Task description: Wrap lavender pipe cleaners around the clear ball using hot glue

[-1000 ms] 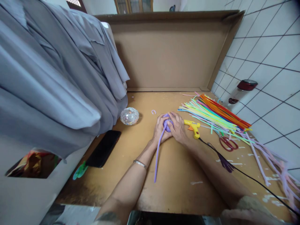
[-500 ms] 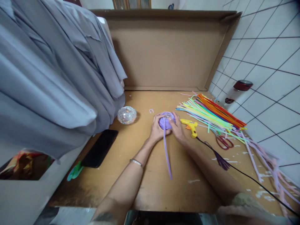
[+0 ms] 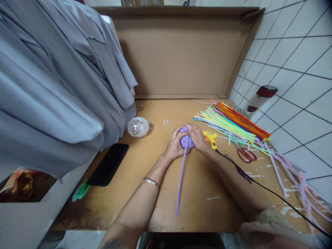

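Both hands hold a round purple bundle wound from pipe cleaner (image 3: 185, 141) above the middle of the table. My left hand (image 3: 175, 143) curls round its left side and underside. On its right and top, my right hand (image 3: 197, 136) presses with bent fingers, hiding much of the top. One loose purple end (image 3: 180, 183) hangs from the bundle toward me. Just right of my right hand lies a yellow glue gun (image 3: 211, 139). A small pale pink curved piece (image 3: 166, 121) rests on the table beyond my left hand.
Clear faceted ball (image 3: 138, 127) and black phone (image 3: 109, 165) lie left. On the right are colourful pipe cleaners (image 3: 233, 122), red-handled scissors (image 3: 247, 155), a black cord (image 3: 272, 192) and a red-lidded jar (image 3: 261, 98). A cardboard panel (image 3: 178, 58) stands behind; grey cloth (image 3: 77, 79) hangs left.
The purple bundle has turned and tilted in my hands. My right fingers have moved over its top, and the loose end has swung left. The view has shifted slightly.
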Action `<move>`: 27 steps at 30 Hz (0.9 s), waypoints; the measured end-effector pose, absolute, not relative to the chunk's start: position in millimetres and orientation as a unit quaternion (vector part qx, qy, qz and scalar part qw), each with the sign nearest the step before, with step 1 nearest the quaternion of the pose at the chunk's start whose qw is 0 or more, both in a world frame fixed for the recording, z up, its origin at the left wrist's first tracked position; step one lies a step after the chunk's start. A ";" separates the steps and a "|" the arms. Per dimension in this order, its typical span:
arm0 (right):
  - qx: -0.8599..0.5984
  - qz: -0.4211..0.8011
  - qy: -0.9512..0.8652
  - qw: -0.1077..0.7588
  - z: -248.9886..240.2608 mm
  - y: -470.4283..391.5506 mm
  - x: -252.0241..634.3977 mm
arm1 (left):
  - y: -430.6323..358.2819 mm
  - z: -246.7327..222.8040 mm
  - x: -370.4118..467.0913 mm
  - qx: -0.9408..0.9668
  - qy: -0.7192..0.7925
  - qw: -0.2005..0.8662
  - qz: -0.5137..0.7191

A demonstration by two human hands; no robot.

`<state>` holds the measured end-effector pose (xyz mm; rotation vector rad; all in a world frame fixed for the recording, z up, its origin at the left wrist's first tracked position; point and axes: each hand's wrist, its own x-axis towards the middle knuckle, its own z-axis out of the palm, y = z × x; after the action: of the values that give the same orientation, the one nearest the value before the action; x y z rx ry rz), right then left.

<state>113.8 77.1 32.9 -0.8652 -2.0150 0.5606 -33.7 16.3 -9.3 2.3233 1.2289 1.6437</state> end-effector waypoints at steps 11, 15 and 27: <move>-0.314 0.113 -0.856 0.395 39.9 51.1 101.1 | 16.8 -14.1 -32.1 0.703 0.448 0.067 0.548; -0.324 0.138 -0.824 0.443 24.7 54.3 101.2 | 22.4 -13.6 -33.8 0.669 0.462 0.066 0.578; -0.384 0.178 -0.763 0.488 13.0 59.5 96.8 | 33.9 -21.0 -33.0 0.570 0.430 0.212 0.667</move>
<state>96.8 59.5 13.0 -0.9346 -1.8545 0.4339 -33.0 33.9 -21.0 1.5837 1.1945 1.8525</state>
